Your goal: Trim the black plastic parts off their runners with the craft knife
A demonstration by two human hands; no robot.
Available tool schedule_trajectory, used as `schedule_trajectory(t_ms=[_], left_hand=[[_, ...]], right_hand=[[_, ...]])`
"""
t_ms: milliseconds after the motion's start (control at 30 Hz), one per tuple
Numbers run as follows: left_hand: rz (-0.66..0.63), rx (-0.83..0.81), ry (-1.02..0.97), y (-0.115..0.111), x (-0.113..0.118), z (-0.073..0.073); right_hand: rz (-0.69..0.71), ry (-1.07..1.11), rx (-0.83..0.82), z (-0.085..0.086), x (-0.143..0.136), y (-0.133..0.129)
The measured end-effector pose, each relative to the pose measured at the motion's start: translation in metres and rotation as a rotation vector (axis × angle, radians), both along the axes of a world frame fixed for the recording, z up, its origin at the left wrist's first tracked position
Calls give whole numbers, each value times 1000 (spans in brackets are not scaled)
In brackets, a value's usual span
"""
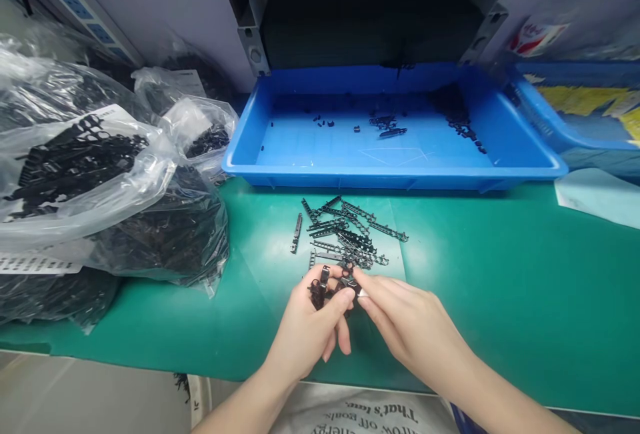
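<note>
My left hand (313,324) is closed around several small black plastic parts (319,293), which stick out between its thumb and fingers. Against it, my right hand (407,311) has its fingertips pinched on a black part (349,281) at the left thumb; its exact shape is partly hidden by the fingers. Just beyond both hands lies a loose pile of long, narrow black plastic strips (355,239) with ring-shaped and ladder-like openings. One separate strip (297,233) rests to the left of the pile.
A shallow blue tray (400,179) holding scattered black pieces stands behind the pile. Open clear bags (165,221) full of black parts crowd the left. Another blue bin (575,141) and a pale sheet (600,197) are at the right, on the green mat (500,287).
</note>
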State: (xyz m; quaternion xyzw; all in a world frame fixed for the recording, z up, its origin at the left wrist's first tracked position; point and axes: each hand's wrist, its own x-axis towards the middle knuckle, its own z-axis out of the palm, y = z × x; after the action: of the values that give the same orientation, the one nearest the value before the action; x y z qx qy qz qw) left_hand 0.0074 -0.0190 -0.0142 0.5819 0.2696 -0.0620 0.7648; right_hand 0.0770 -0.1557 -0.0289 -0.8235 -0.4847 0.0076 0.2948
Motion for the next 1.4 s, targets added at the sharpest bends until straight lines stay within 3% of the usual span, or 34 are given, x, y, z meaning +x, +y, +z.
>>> schedule_trajectory(t_ms=[433, 533, 633, 767, 933, 1100, 1167, 1267, 1333, 1400], left_hand=[[48, 51, 18, -7, -1, -9], [69, 161, 34, -3, -4, -8], [168, 275, -19, 5, -7, -5], [194, 357, -1, 15, -11, 0], [170, 414, -13, 18, -10, 0], [136, 498, 11, 20, -9, 2], [145, 592, 15, 20, -9, 2], [104, 917, -137, 19, -8, -1], [8, 1118, -331, 16, -6, -7], [-101, 1209, -459, 13, -5, -14]], right_hand=[[-137, -57, -5, -2, -13, 2], [-213, -100, -48, -2, 0, 3], [-292, -43, -203, -3, 27, 6], [-191, 31, -389, 1, 54, 16], [-133, 22, -449, 5, 51, 29], [-123, 98, -409, 6, 52, 24], [-130, 137, -372, 7, 55, 20], [-127, 185, -313, 12, 54, 15], [-112, 215, -274, 16, 51, 14], [-94, 247, -244, 20, 47, 14]])
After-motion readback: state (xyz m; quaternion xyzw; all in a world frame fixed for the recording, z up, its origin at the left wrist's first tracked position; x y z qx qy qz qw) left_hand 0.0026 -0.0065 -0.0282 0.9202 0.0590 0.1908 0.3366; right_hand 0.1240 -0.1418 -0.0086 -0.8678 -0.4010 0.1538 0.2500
